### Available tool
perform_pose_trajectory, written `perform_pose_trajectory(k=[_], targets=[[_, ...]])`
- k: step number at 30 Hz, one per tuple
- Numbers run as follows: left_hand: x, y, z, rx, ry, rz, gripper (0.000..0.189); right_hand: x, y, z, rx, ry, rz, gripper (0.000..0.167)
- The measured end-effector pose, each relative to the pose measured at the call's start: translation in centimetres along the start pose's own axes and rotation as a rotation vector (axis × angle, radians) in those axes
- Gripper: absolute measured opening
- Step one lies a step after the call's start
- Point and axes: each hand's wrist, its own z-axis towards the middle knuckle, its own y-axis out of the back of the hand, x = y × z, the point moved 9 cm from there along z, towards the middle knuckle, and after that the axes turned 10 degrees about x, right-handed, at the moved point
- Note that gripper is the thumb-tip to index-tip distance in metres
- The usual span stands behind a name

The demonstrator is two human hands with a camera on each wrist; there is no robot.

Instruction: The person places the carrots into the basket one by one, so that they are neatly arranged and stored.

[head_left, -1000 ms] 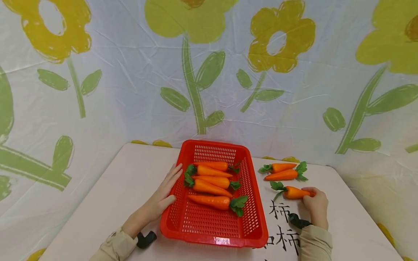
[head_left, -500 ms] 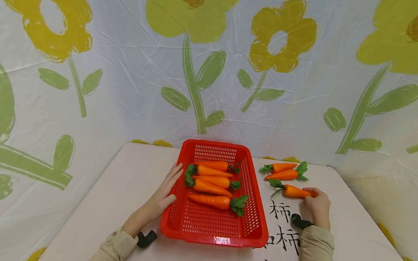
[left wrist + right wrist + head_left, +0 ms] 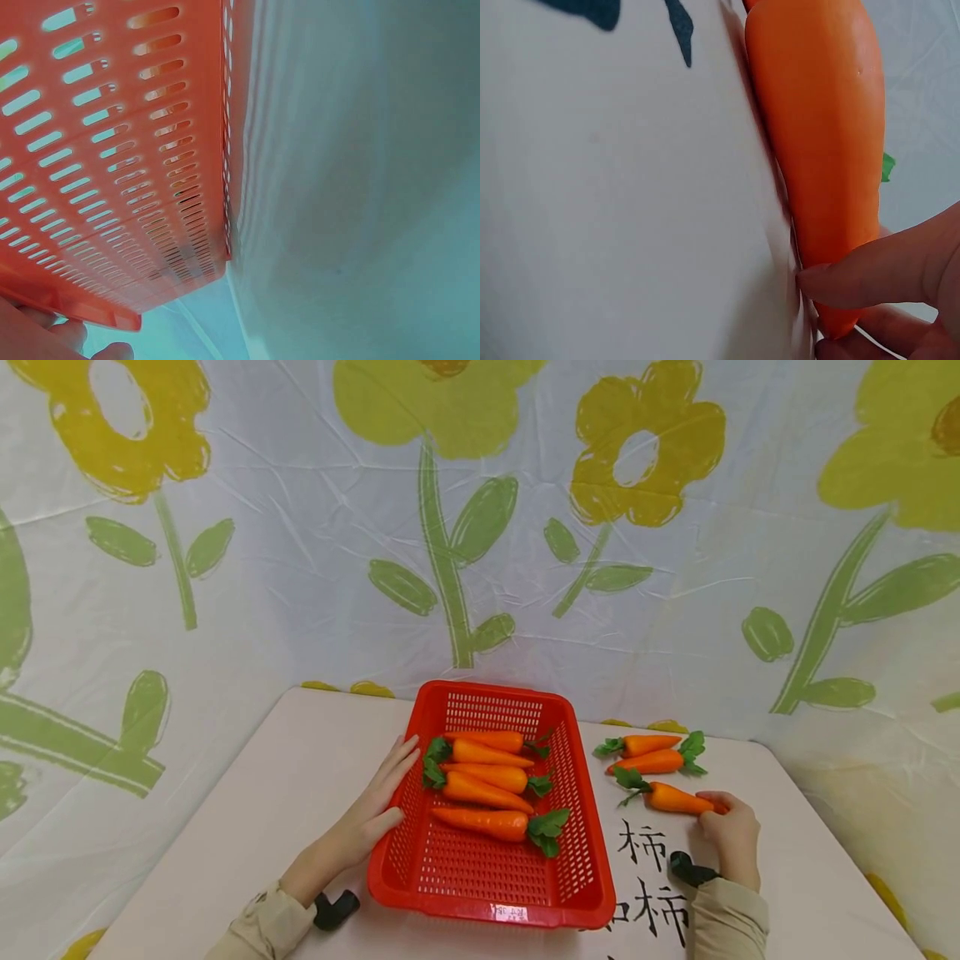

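My right hand point(image 3: 731, 833) pinches the narrow tip of an orange carrot point(image 3: 671, 797) with thumb and fingers; its green leaves point left. The right wrist view shows that carrot point(image 3: 817, 127) lying close along the table, the thumb point(image 3: 870, 274) across its tip. On the left, my left hand point(image 3: 378, 802) rests with extended fingers against the left rim of a red perforated basket point(image 3: 487, 906). Inside the basket several carrots point(image 3: 480, 822) lie crosswise in a row. From the left wrist, the basket's slotted side point(image 3: 112, 150) fills the view, with fingertips point(image 3: 71, 334) at its rim.
Two more carrots point(image 3: 651, 762) lie behind the pinched one, to the right of the basket. The pale table point(image 3: 300, 785) bears black brushed characters point(image 3: 660, 910) near the right forearm. A flower-printed cloth point(image 3: 300, 568) hangs behind and along the sides.
The pinched carrot has shifted slightly away from me, its leaves now overlapping the carrot behind. My right hand has edged right a little. The left hand and basket stay put.
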Motion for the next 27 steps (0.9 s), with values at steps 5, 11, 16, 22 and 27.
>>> perform_pose_trajectory(k=[5, 11, 16, 22, 27], targets=[[0.0, 0.0, 0.0, 0.000, -0.009, 0.006, 0.079, -5.2, -0.7, 5.0, 0.078, -0.013, -0.007, 0.048], [0.2, 0.0, -0.1, 0.010, 0.002, 0.008, 0.078, -5.1, -0.7, 4.4, 0.021, -0.006, 0.016, 0.046], [0.3, 0.0, 0.0, 0.009, -0.006, 0.014, 0.077, -5.0, -0.8, 4.2, 0.039, -0.018, 0.046, 0.047], [0.3, 0.0, 0.0, 0.009, 0.003, 0.005, 0.077, -4.9, -0.8, 4.2, 0.027, -0.016, 0.036, 0.048], [0.1, 0.1, 0.1, 0.001, -0.003, 0.005, 0.077, -4.6, -0.8, 4.1, 0.017, -0.021, 0.018, 0.048]])
